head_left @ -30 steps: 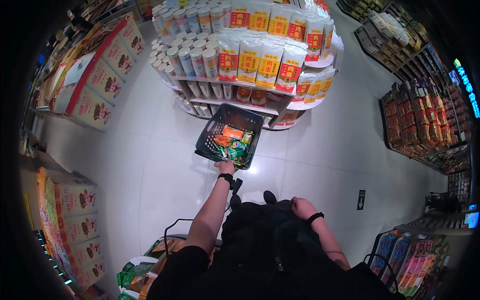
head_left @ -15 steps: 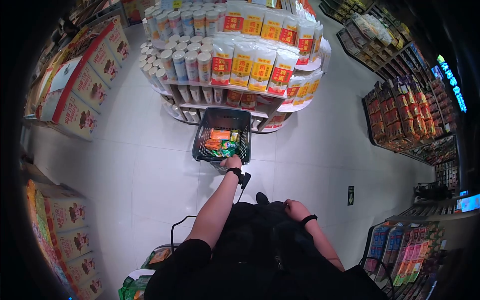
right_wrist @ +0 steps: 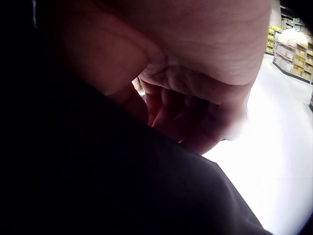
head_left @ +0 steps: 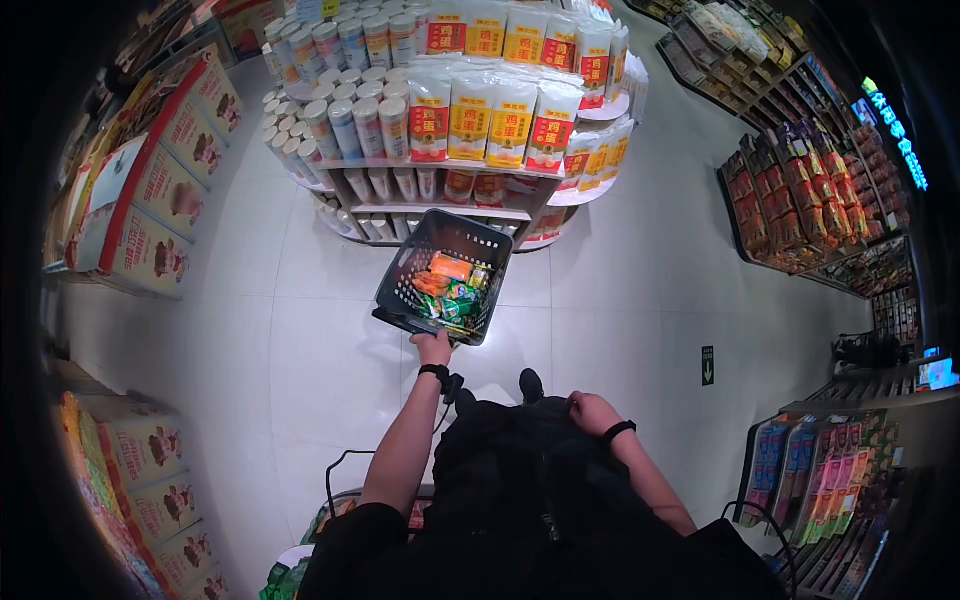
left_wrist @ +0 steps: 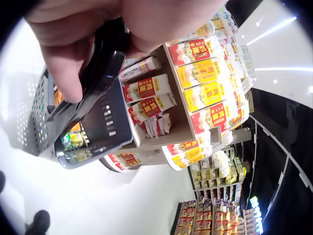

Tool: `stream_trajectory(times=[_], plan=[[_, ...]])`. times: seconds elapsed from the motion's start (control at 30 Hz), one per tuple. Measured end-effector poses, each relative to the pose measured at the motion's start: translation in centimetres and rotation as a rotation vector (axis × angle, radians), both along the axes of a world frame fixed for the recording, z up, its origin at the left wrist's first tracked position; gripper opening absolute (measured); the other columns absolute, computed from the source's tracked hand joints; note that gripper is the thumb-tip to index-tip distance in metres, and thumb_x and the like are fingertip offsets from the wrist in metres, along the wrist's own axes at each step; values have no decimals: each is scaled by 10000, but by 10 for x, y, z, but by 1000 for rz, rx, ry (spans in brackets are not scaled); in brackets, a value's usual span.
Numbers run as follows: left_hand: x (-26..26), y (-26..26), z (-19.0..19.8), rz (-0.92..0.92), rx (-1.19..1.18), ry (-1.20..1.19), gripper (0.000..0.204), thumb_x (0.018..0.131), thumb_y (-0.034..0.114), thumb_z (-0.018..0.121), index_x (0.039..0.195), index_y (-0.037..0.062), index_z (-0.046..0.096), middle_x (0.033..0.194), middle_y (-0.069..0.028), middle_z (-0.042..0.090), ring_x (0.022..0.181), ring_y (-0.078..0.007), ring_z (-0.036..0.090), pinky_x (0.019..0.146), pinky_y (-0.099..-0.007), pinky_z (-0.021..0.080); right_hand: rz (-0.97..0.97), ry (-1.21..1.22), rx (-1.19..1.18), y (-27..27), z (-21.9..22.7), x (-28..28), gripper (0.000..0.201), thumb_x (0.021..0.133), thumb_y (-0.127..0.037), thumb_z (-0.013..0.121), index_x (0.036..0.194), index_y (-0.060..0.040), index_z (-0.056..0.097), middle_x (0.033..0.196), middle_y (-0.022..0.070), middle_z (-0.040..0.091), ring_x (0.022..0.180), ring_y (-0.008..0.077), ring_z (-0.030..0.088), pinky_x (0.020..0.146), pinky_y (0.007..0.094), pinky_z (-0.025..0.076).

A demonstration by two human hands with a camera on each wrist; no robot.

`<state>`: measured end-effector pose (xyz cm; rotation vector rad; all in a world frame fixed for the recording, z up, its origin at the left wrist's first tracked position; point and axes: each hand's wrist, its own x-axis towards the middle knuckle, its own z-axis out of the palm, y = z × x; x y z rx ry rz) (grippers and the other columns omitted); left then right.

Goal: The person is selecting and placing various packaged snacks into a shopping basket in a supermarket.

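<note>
My left hand grips the black handle of a dark plastic shopping basket, held out in front of me. Inside the basket lie an orange package, an orange-red packet and several green packets. In the left wrist view the thumb and fingers wrap the handle. Down by the dark clothing at my waist is my right hand. Its fingers hang loosely curled in the right wrist view, partly hidden by dark cloth.
A rounded display shelf stands just beyond the basket, stacked with canisters and red and yellow packages. Printed boxes line the left side. Packet racks stand on the right. Pale tiled floor lies between.
The basket swings on my left hand, straightening half a second ago and now slanted again. That hand has shifted left and slightly nearer my body. The right hand stays by the waist.
</note>
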<state>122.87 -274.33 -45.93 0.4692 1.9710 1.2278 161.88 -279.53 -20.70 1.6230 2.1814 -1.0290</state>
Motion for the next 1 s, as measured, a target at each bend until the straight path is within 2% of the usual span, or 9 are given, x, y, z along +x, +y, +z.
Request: stream_trajectory(times=[0.03, 0.1, 0.13, 0.23, 0.47, 0.57, 0.6, 0.7, 1.0], plan=[[-19, -6, -27, -36, 5, -13, 519, 969, 121, 661, 1193, -101, 249, 1111, -367, 676, 969, -466, 760, 838, -484, 635, -11, -7, -3, 0, 1, 0, 288, 987, -167, 587, 1194, -23, 725, 1130, 256, 773, 1105, 449, 720, 1003, 526, 573], [-57, -22, 41, -171, -3, -178, 523, 967, 90, 672, 1198, -73, 232, 1047, -306, 688, 859, -387, 773, 677, -459, 666, -27, -17, 0, -5, 2, 3, 280, 985, -157, 589, 1185, -30, 739, 1112, 249, 776, 1094, 443, 724, 993, 519, 574], [-74, -19, 37, -190, -67, -198, 528, 969, 81, 676, 1203, -52, 222, 995, -274, 684, 778, -331, 765, 571, -436, 663, -34, -24, -3, -6, 2, 3, 277, 985, -152, 589, 1180, -34, 746, 1104, 246, 778, 1088, 440, 727, 988, 515, 575], [-108, -12, 50, -275, -162, -57, 538, 964, 122, 708, 1198, -51, 257, 1003, -296, 703, 752, -355, 765, 579, -442, 649, -54, -22, -34, 0, -5, 6, 280, 982, -157, 593, 1183, -39, 747, 1107, 242, 779, 1088, 438, 727, 985, 517, 575], [-149, 9, 54, -548, -272, 187, 882, 966, 186, 696, 1495, -211, 112, 1080, -376, 726, 846, -438, 790, 694, -473, 647, -31, -25, -40, -4, -10, 14, 281, 985, -174, 591, 1187, -48, 740, 1124, 235, 779, 1106, 432, 725, 1003, 520, 573], [-142, 27, 55, -629, -231, 243, 556, 961, 100, 654, 1259, -78, 220, 863, -248, 699, 666, -315, 747, 536, -409, 627, -44, -30, -37, -12, -4, 19, 273, 982, -170, 589, 1170, -48, 746, 1119, 232, 780, 1102, 428, 726, 1004, 517, 573], [-137, 35, 60, -654, -325, 201, 763, 962, 194, 706, 1427, -120, 189, 1159, -420, 712, 1056, -512, 762, 898, -527, 630, -51, -27, -29, -12, -3, 21, 271, 981, -168, 589, 1163, -47, 749, 1117, 231, 780, 1099, 427, 726, 1004, 516, 573], [-113, 62, 73, -712, -295, 207, 749, 966, 217, 703, 1433, -93, 205, 1184, -429, 705, 1135, -543, 729, 998, -552, 590, -101, -6, 3, -10, 5, 28, 263, 976, -159, 585, 1145, -47, 753, 1108, 226, 781, 1088, 423, 729, 998, 515, 575], [18, 118, 107, -776, -269, 391, 536, 1012, 214, 651, 1347, -9, 297, 1129, -392, 727, 1073, -563, 724, 951, -619, 575, -203, 45, 47, -28, 2, 68, 241, 974, -165, 581, 1112, -50, 741, 1072, 215, 779, 1058, 422, 731, 963, 522, 577]])
